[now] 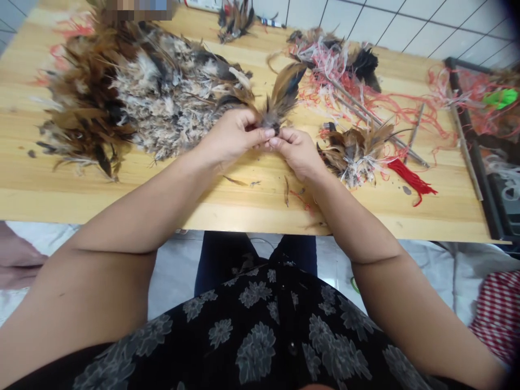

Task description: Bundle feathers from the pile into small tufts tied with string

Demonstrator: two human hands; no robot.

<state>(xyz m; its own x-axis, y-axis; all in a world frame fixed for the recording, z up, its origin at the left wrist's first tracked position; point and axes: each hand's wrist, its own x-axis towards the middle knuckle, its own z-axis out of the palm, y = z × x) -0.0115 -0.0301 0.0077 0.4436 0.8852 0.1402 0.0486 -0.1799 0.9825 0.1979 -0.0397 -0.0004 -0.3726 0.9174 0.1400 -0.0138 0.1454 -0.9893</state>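
Note:
Between my two hands, over the middle of the wooden table, is a small bunch of feathers (282, 97), brown with dark bluish-black tips fanning up and away from me. My left hand (244, 135) pinches its base with thumb and fingers. Right beside it, my right hand (296, 151) is closed with thumb against fingers at the same base. Just left of my left hand spreads a big pile of pale and brown feathers (174, 92). Close to my right hand lies a smaller feather bundle (353, 154) with white ties, and red yarn (412, 179) beside it.
Tangled pink and white strings (325, 62) lie at the back right, with thin sticks (377, 122) across them. A black-framed tray (463, 127) stands at the right end, holding a bright green item (499, 98). A tiled wall (406, 24) rises behind the table (244, 208).

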